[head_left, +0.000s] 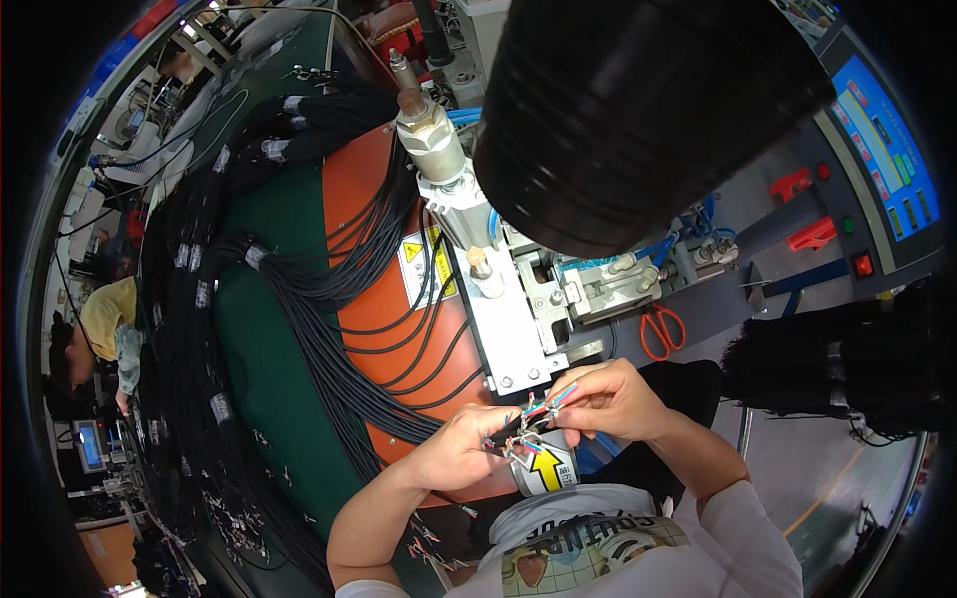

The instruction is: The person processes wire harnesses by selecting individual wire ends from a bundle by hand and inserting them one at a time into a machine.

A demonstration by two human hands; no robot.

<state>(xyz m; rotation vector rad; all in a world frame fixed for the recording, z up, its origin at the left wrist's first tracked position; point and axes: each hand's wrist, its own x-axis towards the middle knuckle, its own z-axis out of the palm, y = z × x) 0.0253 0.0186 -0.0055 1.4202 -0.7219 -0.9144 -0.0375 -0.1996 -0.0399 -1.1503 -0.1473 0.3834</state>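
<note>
Just in front of my body, below the metal press head (513, 339), my two hands are close together. My left hand (462, 448) is closed around the ends of several black cables, whose stripped, coloured wires (518, 439) fan out past the fingers. My right hand (620, 401) pinches thin red and blue wires (561, 396) between thumb and fingertips. Exactly how many wires it holds is hidden by the fingers. Under the hands stands a white cylinder (548, 468) marked with a yellow arrow. A bundle of black cables (309, 329) runs from the left toward my left hand.
A large black ribbed hose (648, 110) hangs over the machine. Orange-handled scissors (662, 332) lie right of the press. A blue control screen (885, 149) stands at far right, near a hanging black cable bundle (827, 364). Another person (105, 319) works at far left.
</note>
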